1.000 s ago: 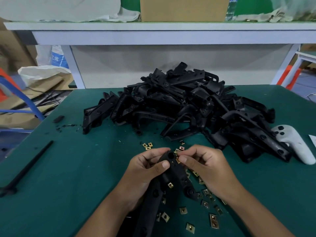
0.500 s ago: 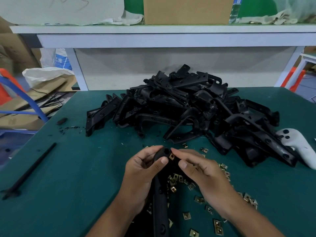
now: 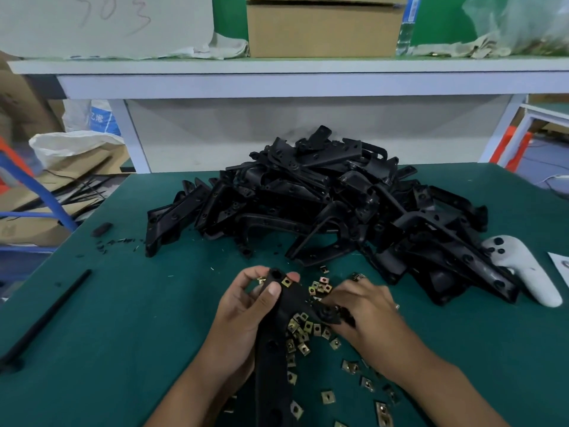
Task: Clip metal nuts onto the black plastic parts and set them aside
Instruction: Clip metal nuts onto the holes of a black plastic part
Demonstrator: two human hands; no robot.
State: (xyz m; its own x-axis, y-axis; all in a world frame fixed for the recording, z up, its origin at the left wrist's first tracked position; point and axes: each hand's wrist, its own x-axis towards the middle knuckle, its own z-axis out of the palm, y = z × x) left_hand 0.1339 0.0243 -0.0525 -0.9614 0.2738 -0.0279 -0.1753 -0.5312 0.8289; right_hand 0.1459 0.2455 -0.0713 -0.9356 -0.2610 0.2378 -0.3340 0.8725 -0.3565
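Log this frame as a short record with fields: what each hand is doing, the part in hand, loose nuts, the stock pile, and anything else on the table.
left hand: grips the top end of the black part
black part: held above the table, one metal nut clipped at its top
right hand: fingers curled down among the loose nuts beside the part; grip hidden
loose nuts: scattered on the green table around the hands
pile: black plastic parts heaped behind the hands
other: white controller right of the pile; black rod at left
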